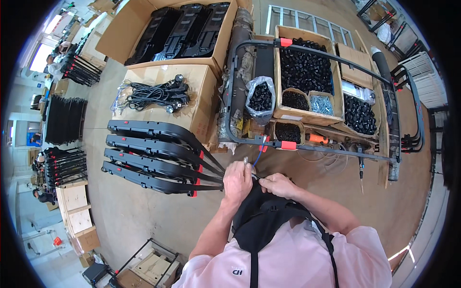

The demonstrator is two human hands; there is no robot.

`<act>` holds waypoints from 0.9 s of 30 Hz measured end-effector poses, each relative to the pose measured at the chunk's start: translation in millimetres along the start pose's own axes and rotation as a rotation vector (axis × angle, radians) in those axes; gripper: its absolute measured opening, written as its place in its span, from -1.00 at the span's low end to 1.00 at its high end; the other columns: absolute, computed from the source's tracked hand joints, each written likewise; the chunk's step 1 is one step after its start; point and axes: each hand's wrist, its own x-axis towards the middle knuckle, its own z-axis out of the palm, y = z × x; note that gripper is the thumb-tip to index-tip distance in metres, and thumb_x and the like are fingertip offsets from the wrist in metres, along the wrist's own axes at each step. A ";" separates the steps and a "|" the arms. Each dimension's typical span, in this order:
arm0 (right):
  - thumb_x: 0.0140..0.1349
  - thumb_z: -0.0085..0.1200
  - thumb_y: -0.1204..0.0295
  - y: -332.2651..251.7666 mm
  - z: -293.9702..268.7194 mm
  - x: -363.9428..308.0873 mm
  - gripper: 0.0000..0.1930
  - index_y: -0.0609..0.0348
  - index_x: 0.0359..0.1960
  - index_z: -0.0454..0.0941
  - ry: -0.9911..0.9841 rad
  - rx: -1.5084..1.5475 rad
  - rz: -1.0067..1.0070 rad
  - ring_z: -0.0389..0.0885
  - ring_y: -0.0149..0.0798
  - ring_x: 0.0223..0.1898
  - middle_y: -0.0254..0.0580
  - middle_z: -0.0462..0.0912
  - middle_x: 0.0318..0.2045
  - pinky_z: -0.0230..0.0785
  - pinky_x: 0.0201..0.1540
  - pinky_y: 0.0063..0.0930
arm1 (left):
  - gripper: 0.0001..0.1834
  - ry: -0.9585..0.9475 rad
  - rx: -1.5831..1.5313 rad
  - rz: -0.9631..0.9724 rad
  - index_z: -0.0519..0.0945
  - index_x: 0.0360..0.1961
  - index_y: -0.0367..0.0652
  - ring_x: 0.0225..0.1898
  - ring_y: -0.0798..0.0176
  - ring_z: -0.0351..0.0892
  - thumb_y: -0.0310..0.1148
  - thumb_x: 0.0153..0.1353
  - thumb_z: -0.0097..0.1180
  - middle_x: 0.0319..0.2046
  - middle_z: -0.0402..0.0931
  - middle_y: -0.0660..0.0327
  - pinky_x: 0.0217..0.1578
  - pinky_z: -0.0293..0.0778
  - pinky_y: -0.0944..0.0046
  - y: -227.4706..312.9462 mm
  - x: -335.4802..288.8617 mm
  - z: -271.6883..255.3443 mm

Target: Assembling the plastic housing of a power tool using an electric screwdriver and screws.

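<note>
Head view: a person's two bare hands meet at the centre of the frame, just above a black apron (261,218) and a pale pink shirt (297,249).
Left hand: the left hand (237,181) is clenched around a silver metal piece (246,160), whose tip stands up out of the fist.
Right hand: just beside it, the right hand (279,186) pinches a thin dark piece (258,177) between thumb and fingers; what that piece is cannot be told.
Blue cable: directly above the hands, the blue cable (261,150) hangs from the lower rail of the frame; its lower end is lost near the fingers.
Black tubular frame: the black tubular frame (253,141) spans upper centre to right, with red clips (288,145) on its rails.
Parts bins: inside its outline, a wooden crate (293,114) holds black plastic parts (306,67) and silver screws (321,104); a clear plastic bag (263,115) of black pieces sits left of it.
Tools: an orange-bodied tool (318,138) lies right of centre, near a power driver (361,162).
Left of centre: four black panel assemblies (144,128) lie in a row, below black power cables (156,94) on a cardboard box (194,115).
Upper left: an open carton (129,31) contains black moulded panels (177,36).
</note>
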 end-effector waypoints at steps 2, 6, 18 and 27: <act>0.50 0.02 0.01 -15.8 -2.6 1.5 -0.49 0.20 -0.41 0.71 -0.061 0.038 0.125 0.48 -0.37 -0.53 -0.34 0.55 -0.60 0.35 -0.39 -0.34 | -0.76 -0.076 0.020 -0.117 0.49 -0.39 -0.22 -0.25 -0.16 0.65 -0.34 0.40 0.17 -0.34 0.63 -0.06 -0.18 0.53 -0.13 2.4 -6.4 -16.0; 0.51 0.01 0.01 -41.9 -4.4 -0.2 -0.50 0.16 -0.41 0.69 -0.189 -0.001 0.225 0.36 -0.48 -0.61 -0.40 0.48 -0.61 0.20 -0.56 -0.44 | -0.73 -0.201 0.101 -0.227 0.52 -0.37 -0.21 -0.37 -0.09 0.70 -0.29 0.49 0.06 -0.48 0.62 -0.07 -0.32 0.56 -0.09 -23.1 -4.5 -16.2; 0.52 0.03 0.02 -7.5 -12.7 23.8 -0.50 0.19 -0.42 0.68 0.033 0.230 0.279 0.32 -0.50 -0.60 -0.42 0.45 -0.59 0.15 -0.57 -0.49 | -0.65 -0.399 -1.008 -0.511 0.62 -0.05 -0.28 -0.38 0.41 0.57 -0.22 0.64 -0.10 -0.42 0.65 0.23 -0.30 0.48 0.34 -64.7 44.6 72.1; 0.49 0.03 0.02 -1.7 -8.6 20.4 -0.49 0.21 -0.40 0.74 0.060 0.082 0.207 0.49 -0.37 -0.47 -0.32 0.60 -0.52 0.34 -0.37 -0.38 | -0.65 -0.573 -1.034 -0.460 0.66 -0.09 -0.28 -0.37 0.39 0.59 -0.24 0.61 -0.09 -0.43 0.66 0.25 -0.25 0.49 0.32 -75.8 56.1 69.4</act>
